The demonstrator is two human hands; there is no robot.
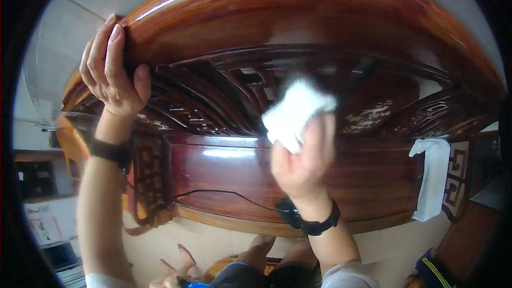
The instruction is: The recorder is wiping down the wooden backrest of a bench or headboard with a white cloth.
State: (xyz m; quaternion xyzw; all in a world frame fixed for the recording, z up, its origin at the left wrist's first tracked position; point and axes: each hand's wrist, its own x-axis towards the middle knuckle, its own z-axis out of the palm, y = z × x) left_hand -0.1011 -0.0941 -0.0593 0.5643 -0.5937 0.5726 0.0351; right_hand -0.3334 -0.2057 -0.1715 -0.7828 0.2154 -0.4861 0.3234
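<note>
A polished carved wooden bench fills the view, its thick curved top rail (288,12) arching across the upper part. My left hand (114,66) grips this rail near its left end, fingers over the top and thumb on the front. In my right hand (306,164) is a bunched white cloth (298,112), blurred, in front of the slatted backrest (240,96). Whether the cloth touches the wood cannot be told. Pale inlay (370,114) decorates the backrest to the right of the cloth. Below my hands lies the glossy reddish seat (216,172).
A black cable (216,191) runs over the seat to the band (320,224) on my right wrist. A white cloth strip (432,180) hangs by the right fretwork armrest (456,180). Another person's legs (185,262) show at the bottom. A wooden chair (72,140) stands at left.
</note>
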